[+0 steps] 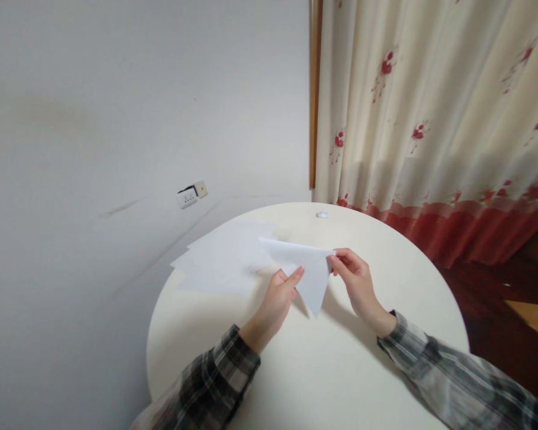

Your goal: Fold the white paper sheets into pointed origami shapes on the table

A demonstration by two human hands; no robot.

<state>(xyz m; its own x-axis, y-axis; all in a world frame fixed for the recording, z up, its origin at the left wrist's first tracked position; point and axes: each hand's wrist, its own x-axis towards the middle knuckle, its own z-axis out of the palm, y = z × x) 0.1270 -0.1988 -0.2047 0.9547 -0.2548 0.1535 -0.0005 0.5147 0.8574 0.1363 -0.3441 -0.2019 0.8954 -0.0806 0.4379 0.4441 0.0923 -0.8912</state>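
A white sheet of paper (311,275), folded into a pointed shape, is held above the table between my two hands. My left hand (278,301) grips its lower left part, thumb on top and the other fingers beneath, mostly hidden. At the upper right corner, my right hand (356,280) pinches the paper between thumb and fingers. One point of the folded paper hangs down between the hands, and a long straight edge runs along its top.
Several loose white sheets (224,257) lie overlapping on the left of the round white table (341,370). A small crumpled piece of paper (323,214) sits near the far edge. Beyond are a wall with a socket (187,197) and a flowered curtain (430,107).
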